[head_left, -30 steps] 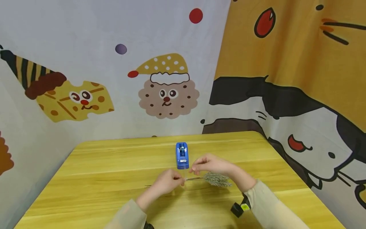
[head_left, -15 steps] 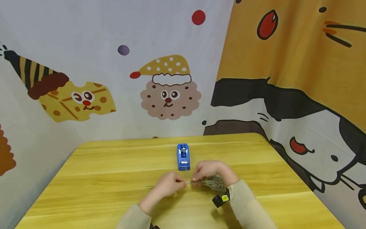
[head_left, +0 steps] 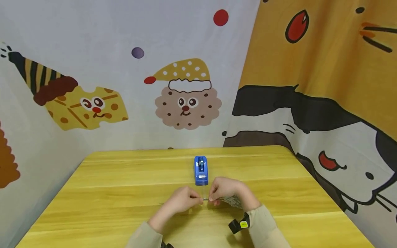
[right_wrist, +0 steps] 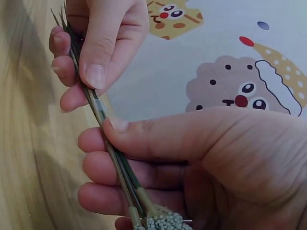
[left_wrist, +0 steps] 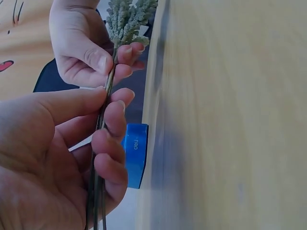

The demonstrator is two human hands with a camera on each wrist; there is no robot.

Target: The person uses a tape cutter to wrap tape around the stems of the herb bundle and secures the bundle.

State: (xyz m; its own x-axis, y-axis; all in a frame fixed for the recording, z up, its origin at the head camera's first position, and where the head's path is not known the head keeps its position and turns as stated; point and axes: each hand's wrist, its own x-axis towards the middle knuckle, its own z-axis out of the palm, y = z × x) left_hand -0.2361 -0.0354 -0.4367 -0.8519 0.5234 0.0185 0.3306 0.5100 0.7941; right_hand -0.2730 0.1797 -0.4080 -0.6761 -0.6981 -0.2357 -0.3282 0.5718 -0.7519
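A small bunch of dried flowers with pale grey-green heads [left_wrist: 127, 21] and thin dark stems [right_wrist: 122, 165] is held above the table. My left hand [head_left: 183, 199] pinches the stems between thumb and fingers toward their bare ends. Nearer the heads, my right hand [head_left: 224, 189] grips the same stems, thumb on one side and fingers on the other. In the short gap between the hands, clear tape [right_wrist: 99, 104] lies against the stems. A clear strip seems to reach from there back to the blue tape dispenser [head_left: 201, 174]. My right hand partly hides the heads in the head view.
The wooden table [head_left: 124, 179] extends around the hands, with the dispenser just beyond them. Behind its back edge hangs a cartoon-printed curtain [head_left: 183, 41]. A black wrist device [head_left: 238, 225] sits below my right sleeve.
My right hand has come down and slightly left from above the stems to take hold of them beside the left hand. The left hand keeps its grip.
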